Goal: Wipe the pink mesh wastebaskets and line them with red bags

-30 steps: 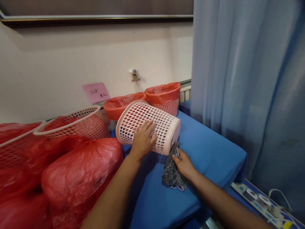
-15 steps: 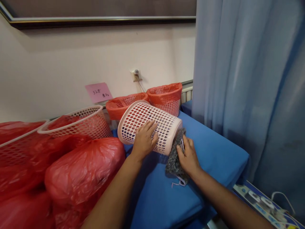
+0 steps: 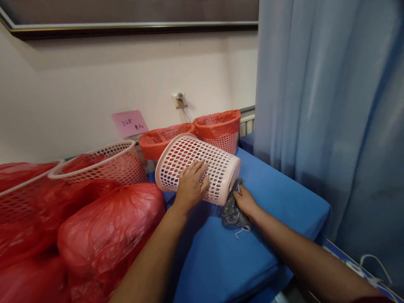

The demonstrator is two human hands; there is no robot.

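Observation:
A pale pink plastic wastebasket [image 3: 217,162] with a lattice of holes lies tipped on its side over the blue-covered surface [image 3: 277,193], its mouth facing left and its base right. My left hand [image 3: 192,183] rests on its side wall, fingers stretched out over the holes. Beside the base, my right hand [image 3: 246,202] grips a dark grey cloth [image 3: 233,212] with a loose pale string hanging from it. The cloth touches the edge of the base; part of it is hidden by my fingers.
Two wastebaskets lined with red bags, one [image 3: 217,126] by the radiator, stand behind. Full red plastic bags [image 3: 116,223] and an uncovered-rim basket [image 3: 94,162] crowd the left. A pink note [image 3: 129,123] is on the wall; a blue curtain [image 3: 315,105] hangs on the right.
My right hand has shifted slightly with the cloth, lower along the base, exposing more of the bottom. The left hand and the wastebasket have barely moved.

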